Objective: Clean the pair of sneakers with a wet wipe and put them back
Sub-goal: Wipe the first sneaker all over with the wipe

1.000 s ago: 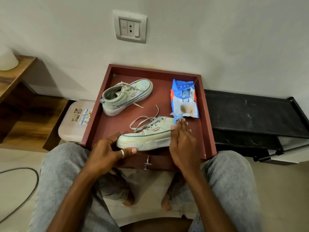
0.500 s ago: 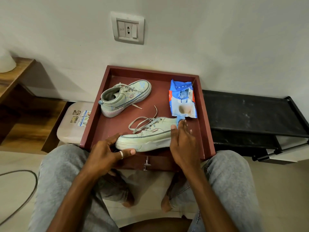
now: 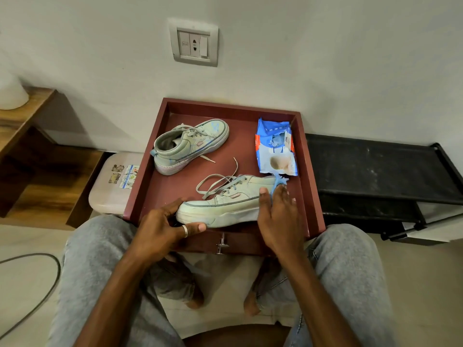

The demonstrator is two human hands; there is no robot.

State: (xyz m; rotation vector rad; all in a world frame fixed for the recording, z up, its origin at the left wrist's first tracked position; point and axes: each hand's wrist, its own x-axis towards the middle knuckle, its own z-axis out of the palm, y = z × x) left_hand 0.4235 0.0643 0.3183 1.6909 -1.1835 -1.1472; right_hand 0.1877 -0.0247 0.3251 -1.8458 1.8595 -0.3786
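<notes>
Looking down from the head cam: a dark red tray [image 3: 311, 171] sits against the wall with both sneakers in it. The far sneaker [image 3: 190, 146] lies toward the back left, well apart from the hands. The near sneaker [image 3: 225, 204] is at the front edge with its laces loose. An opened blue wipes pack [image 3: 275, 151] lies along the tray's right side, just behind the near shoe.

Around it there's a wall socket [image 3: 193, 42] above, a black rack [image 3: 375, 171] to the right, a pale box with stickers [image 3: 110, 186] to the left, and a wooden shelf [image 3: 25, 116] further left.

The left hand [image 3: 162, 226] is wrapped round the near shoe's left end, ringed thumb along the sole and fingers behind. The right hand [image 3: 280, 216] lies flat, fingers pretty straight, pressing a blue wet wipe [image 3: 279, 182] onto the shoe's right end and covering it. The hands are apart, one at each end.
</notes>
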